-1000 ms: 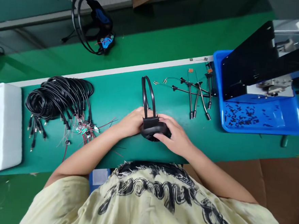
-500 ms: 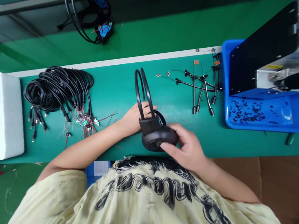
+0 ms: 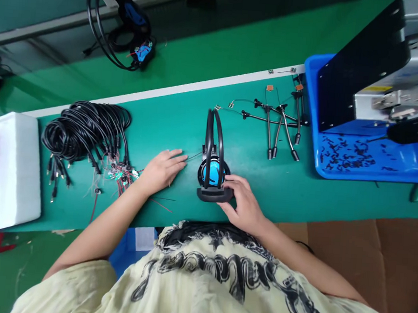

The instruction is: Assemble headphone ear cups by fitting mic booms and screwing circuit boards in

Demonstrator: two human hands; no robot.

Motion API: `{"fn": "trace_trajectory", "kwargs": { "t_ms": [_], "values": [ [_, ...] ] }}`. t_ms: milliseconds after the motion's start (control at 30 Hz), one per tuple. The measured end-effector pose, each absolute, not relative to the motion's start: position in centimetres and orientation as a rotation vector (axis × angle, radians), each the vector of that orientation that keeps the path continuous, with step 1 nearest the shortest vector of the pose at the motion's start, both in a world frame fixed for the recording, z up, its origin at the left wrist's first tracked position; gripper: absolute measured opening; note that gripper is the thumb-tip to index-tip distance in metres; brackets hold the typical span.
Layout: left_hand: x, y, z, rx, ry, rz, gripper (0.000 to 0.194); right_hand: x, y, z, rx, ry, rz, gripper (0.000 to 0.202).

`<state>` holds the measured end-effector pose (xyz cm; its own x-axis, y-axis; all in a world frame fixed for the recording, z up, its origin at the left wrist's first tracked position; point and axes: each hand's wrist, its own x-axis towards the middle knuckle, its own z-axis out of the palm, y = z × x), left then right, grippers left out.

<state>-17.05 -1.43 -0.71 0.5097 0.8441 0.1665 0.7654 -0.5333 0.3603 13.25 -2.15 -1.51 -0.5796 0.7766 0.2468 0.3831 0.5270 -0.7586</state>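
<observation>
A black headset (image 3: 211, 194) with a double headband stands on the green mat (image 3: 175, 121) in front of me, and a blue disc shows inside its far ear cup. My right hand (image 3: 243, 203) grips the near ear cup from the right. My left hand (image 3: 163, 172) lies palm down on the mat to the left of the headset, fingers apart, holding nothing. A thin dark wire (image 3: 194, 156) runs between its fingertips and the headset. Left of that hand lie small circuit boards with red wires (image 3: 122, 172), beside coiled black cables (image 3: 84, 128).
Microphone booms (image 3: 271, 132) lie right of centre. A blue tray (image 3: 318, 159) with small black pieces and a machine (image 3: 357, 86) stands at the right. At the left is a white foam box (image 3: 23, 172). Another headset (image 3: 133, 17) sits beyond the mat.
My left hand has come off the headset and moved left onto the mat. The headset has turned and now stands more upright, its blue disc exposed, with my right hand still on it.
</observation>
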Motion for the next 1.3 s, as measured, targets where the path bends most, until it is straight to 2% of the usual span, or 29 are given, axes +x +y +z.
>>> {"fn": "trace_trajectory", "kwargs": {
  "t_ms": [133,233,367,433,567,667,767,867,900,1000,1100,1200,1300],
  "values": [
    [-17.3,-3.5,0.2,2.445,1.366,0.401,0.033,13.1,-1.8,-1.0,-0.955,-2.257,0.907,0.033],
    [-17.8,-4.4,1.0,1.973,1.491,0.555,0.025,13.1,-1.8,-0.7,-0.969,-2.287,0.9,0.034],
    [-20.8,-4.1,1.8,1.243,1.765,0.542,0.044,13.3,-1.7,-0.5,-0.985,-2.304,0.908,0.035],
    [-22.2,-3.4,2.8,1.293,1.91,0.52,0.039,13.3,-1.6,-0.5,-0.988,-2.313,0.92,0.035],
    [-20.5,-1.1,5.2,1.934,2.221,0.728,0.023,13.3,-1.5,-0.7,-0.978,-2.336,0.928,0.037],
    [-15.5,1.4,5.1,2.306,1.651,0.712,0.017,13.2,-1.8,-0.7,-0.973,-2.334,0.926,0.037],
    [-10.7,3.2,3.0,2.446,1.064,0.392,0.024,13.6,-1.8,0.0,-0.956,-2.32,0.965,0.045],
    [-8.6,3.4,1.3,2.543,1.03,0.179,0.037,14.6,0.5,1.5,-0.963,-2.252,0.978,0.058],
    [-8.5,3.2,1.1,2.547,1.047,0.15,0.039,14.9,2.0,2.0,-1.01,-2.229,0.92,0.057],
    [-9.1,2.5,1.5,2.489,1.057,0.101,0.04,14.9,8.3,2.7,-1.247,-2.263,0.583,0.034],
    [-9.9,1.9,2.3,2.403,1.088,0.11,0.041,13.1,14.7,1.3,-1.367,-2.395,0.327,0.032],
    [-10.4,1.7,2.4,2.328,1.066,0.189,0.039,10.9,18.2,-0.9,-1.297,-2.443,0.23,0.026],
    [-10.6,1.7,1.8,2.276,1.047,0.272,0.027,9.7,18.7,-2.0,-1.217,-2.44,0.249,0.022]
  ]
}}
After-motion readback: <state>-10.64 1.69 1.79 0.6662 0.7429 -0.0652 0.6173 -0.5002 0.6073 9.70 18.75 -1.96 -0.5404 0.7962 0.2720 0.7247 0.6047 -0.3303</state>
